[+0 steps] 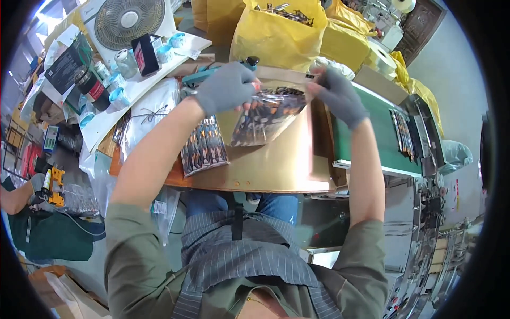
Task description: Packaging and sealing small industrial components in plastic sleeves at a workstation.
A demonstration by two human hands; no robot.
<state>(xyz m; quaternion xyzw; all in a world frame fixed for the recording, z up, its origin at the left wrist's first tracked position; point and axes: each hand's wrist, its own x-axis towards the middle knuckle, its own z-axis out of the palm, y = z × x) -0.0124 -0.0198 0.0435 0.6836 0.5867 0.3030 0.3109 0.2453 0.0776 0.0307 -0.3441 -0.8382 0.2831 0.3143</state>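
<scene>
A clear plastic bag (pixel 270 121) filled with dark, orange-patterned packets stands tilted on the tan tabletop (pixel 287 173). My left hand (pixel 227 89), in a grey glove with bare fingertips, is closed on the bag's upper left edge. My right hand (pixel 341 97), gloved alike and slightly blurred, pinches the bag's upper right corner. Left of that bag lies a flat bundle (pixel 204 146) of similar packets in clear wrap. A teal tool with a black knob (pixel 251 62) sits behind my left hand, partly hidden by it.
At right runs a green conveyor belt (pixel 366 125) carrying a row of packets (pixel 402 135). Yellow sacks (pixel 276 40) stand behind the table. A white shelf (pixel 135 87) at left holds jars, a phone (pixel 145 55) and a fan (pixel 129 20). Another person's gloved hand (pixel 38 187) shows far left.
</scene>
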